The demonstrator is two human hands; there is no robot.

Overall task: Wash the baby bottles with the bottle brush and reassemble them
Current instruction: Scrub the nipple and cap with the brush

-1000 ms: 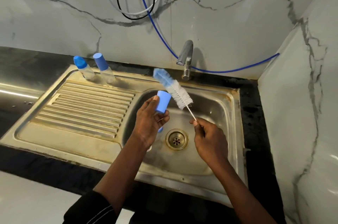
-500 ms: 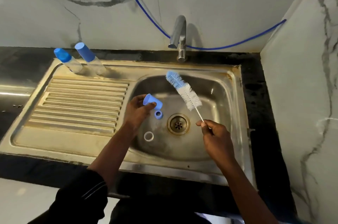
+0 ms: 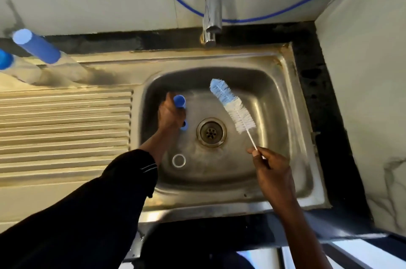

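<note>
The blue cap (image 3: 179, 100) sits low in the sink (image 3: 293, 115), over the left part of the basin floor, gripped by the left hand (image 3: 171, 113), whose fingers curl round its body. Its round end faces up toward the camera; whether that is the open end or the closed one I cannot tell. A small blue ring (image 3: 184, 125) peeks out just below the knuckles, touching or nearly touching the hand, and a white ring (image 3: 178, 160) lies loose on the basin floor nearer the front edge.

Across the drain (image 3: 211, 132) the bottle brush (image 3: 233, 108) hangs in the air above the basin. The right hand (image 3: 272, 168) pinches the thin end of its handle between thumb and fingertips. The brush's long axis runs from that hand up and to the left, its blue tip aimed toward the back wall, not at the cap.

So the cap lies to the left of the bristles, the drain between them. By my judgement, the brush must swing its tip left and down, or the cap must tilt its mouth right, before they meet.

Behind, the tap (image 3: 212, 0) stands shut off, and two capped bottles (image 3: 37, 50) wait on the draining board (image 3: 66, 137).
</note>
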